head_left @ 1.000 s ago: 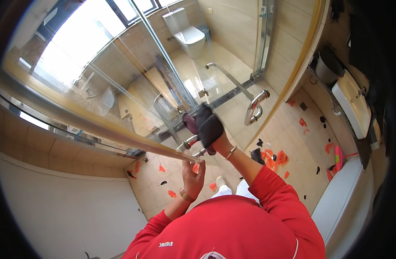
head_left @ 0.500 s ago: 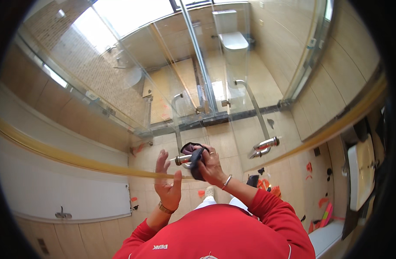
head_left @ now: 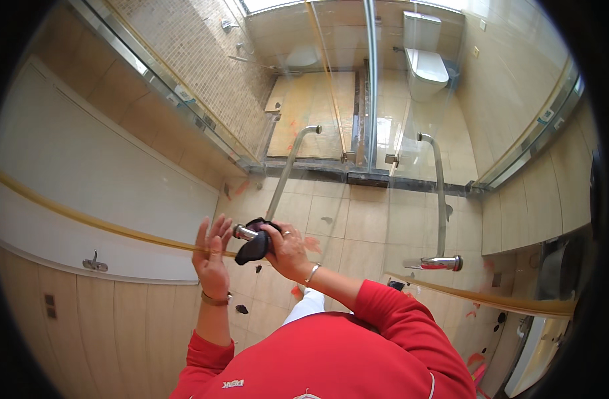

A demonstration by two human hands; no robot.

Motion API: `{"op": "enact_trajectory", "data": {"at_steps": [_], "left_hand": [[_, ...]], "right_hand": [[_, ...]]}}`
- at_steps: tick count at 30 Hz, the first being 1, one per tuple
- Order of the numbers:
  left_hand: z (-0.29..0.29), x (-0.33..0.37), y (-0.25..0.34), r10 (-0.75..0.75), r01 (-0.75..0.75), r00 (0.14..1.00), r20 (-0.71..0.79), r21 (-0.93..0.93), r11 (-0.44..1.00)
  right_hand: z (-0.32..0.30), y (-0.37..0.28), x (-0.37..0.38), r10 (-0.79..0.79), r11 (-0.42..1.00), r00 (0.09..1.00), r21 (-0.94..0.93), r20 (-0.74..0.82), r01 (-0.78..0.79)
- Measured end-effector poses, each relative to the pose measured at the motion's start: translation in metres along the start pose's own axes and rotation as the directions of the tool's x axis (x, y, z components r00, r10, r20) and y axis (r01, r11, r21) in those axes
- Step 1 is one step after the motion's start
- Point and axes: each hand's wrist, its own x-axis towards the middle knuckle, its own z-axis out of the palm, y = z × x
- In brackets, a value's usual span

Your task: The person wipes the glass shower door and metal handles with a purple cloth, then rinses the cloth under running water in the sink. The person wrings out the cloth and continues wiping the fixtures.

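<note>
The right hand (head_left: pixel 290 253) is curled, fingers bent over a dark cloth (head_left: pixel 252 249) and pinching it around the near end of a bent metal handle (head_left: pixel 292 174) on a glass door. The cloth hangs partly loose on the near side, and the handle's shiny end cap juts out to its left. The right forearm slants up and leftward from the body, with a ring (head_left: pixel 286 233) on a finger and a silver bracelet (head_left: pixel 311 272) at the wrist.

The left hand (head_left: pixel 212 266) is spread, fingers raised, just beside the end cap and at the door's yellowish edge strip (head_left: pixel 105 219); whether it touches the strip I cannot tell. Its forearm rises nearly upright, with a brown band (head_left: pixel 215 299) at the wrist.

White lettering (head_left: pixel 232 384) marks the chest of the red top (head_left: pixel 331 352). Farther out, small pale labels sit on the left rail (head_left: pixel 183 92) and the right rail (head_left: pixel 547 116), too small to read.

A second metal handle (head_left: pixel 441 199) stands to the right, with black and orange scraps on the tiled floor (head_left: pixel 351 219). A white toilet (head_left: pixel 426 66) stands beyond the glass.
</note>
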Motion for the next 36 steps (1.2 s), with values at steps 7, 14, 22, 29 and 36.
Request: {"op": "enact_trajectory", "data": {"at_steps": [7, 14, 22, 29, 36], "left_hand": [[-0.093, 0.071, -0.010, -0.018, 0.016, 0.998, -0.058, -0.033, 0.999], [-0.171, 0.146, -0.034, -0.046, 0.052, 0.998, 0.045, -0.149, 0.987], [-0.220, 0.202, -0.062, -0.022, 0.054, 0.990, 0.140, -0.229, 0.972], [-0.226, 0.205, -0.069, -0.006, 0.004, 1.000, -0.012, -0.158, 0.987], [-0.212, 0.201, -0.079, -0.083, -0.119, 0.934, -0.347, -0.522, 0.845]], "right_hand": [[0.105, 0.007, 0.052, -0.098, 0.989, 0.987, 0.121, 0.125, 0.083], [0.180, 0.020, 0.102, -0.078, 0.993, 0.972, 0.103, 0.223, 0.056], [0.188, 0.027, 0.153, 0.089, 0.995, 0.883, -0.005, 0.462, -0.098], [0.143, -0.109, 0.314, -0.544, 0.818, 0.798, 0.049, -0.258, 0.573], [0.172, -0.080, 0.312, -0.828, 0.450, 0.477, -0.158, 0.295, 0.879]]}}
